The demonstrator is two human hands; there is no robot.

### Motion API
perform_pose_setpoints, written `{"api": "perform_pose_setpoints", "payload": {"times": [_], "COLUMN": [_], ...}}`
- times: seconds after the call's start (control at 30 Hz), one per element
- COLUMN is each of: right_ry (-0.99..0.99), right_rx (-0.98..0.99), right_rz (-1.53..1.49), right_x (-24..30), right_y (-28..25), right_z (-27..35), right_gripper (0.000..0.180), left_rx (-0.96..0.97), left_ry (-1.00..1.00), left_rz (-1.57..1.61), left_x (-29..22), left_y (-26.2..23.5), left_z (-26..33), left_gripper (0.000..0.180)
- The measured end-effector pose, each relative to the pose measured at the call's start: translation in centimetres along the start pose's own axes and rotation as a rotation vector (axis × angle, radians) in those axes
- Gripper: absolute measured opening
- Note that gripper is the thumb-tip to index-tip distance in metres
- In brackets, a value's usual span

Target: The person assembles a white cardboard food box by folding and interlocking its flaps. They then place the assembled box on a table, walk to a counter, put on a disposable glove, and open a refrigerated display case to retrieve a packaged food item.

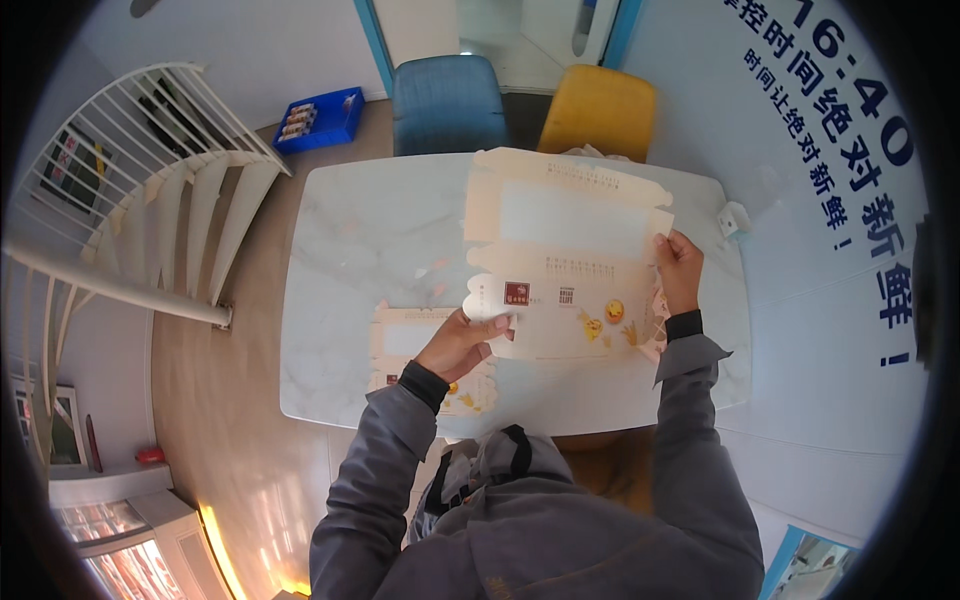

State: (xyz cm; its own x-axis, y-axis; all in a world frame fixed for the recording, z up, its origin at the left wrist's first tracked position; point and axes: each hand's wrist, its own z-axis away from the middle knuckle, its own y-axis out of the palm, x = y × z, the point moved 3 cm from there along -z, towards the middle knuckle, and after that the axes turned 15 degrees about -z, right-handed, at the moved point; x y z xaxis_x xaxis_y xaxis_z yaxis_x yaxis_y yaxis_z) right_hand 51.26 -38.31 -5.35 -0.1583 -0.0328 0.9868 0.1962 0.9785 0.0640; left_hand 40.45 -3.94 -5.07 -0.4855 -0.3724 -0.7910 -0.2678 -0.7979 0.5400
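A cream cardboard box blank (550, 290), unfolded, with a clear window and printed pastry pictures, is held up over the white marbled table (340, 250). My left hand (462, 347) pinches its lower left edge, thumb on top. The right edge is gripped by my right hand (678, 268), fingers closed on the flap. Beneath my left wrist a second, similar flat box blank (398, 338) lies on the table, partly covered by my hand and sleeve. Behind the held blank, near my right wrist, some pinkish patterned card (658, 318) shows in part.
A blue chair (448, 105) and a yellow chair (600, 110) stand at the table's far side. On the floor at the far left is a blue crate (335, 120) holding small packets. A white spiral staircase (160, 220) rises at left; a white socket box (734, 220) is on the right wall.
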Motion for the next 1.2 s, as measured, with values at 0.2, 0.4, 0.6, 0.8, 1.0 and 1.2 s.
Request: {"api": "perform_pose_setpoints", "payload": {"times": [0.2,0.4,0.6,0.8,1.0,1.2], "right_ry": [-0.021,0.012,-0.061,-0.019,0.0,0.051], "right_rx": [-0.074,-0.087,-0.15,-0.099,-0.082,-0.176], "right_rz": [-0.042,0.002,-0.058,-0.103,-0.055,-0.077], "right_x": [0.4,-0.6,0.4,1.2,-0.3,0.2], "right_y": [-1.6,-2.8,-1.5,-0.7,-0.5,0.1], "right_z": [-0.7,-0.8,-0.3,0.3,0.2,0.9], "right_gripper": [0.022,0.022,0.02,0.019,0.021,0.02], "left_rx": [-0.011,0.041,-0.259,-0.318,-0.194,-0.276], "left_ry": [0.007,0.112,0.097,0.118,0.214,0.205], "left_rz": [0.01,0.197,0.031,0.046,0.267,0.148], "left_x": [0.3,-0.8,-0.3,0.4,1.0,0.2], "left_y": [0.3,2.7,1.9,1.2,0.9,1.2], "left_z": [-2.6,-3.2,-4.3,-3.9,-3.4,-2.6], "left_gripper": [0.038,0.034,0.034,0.032,0.028,0.021]}}
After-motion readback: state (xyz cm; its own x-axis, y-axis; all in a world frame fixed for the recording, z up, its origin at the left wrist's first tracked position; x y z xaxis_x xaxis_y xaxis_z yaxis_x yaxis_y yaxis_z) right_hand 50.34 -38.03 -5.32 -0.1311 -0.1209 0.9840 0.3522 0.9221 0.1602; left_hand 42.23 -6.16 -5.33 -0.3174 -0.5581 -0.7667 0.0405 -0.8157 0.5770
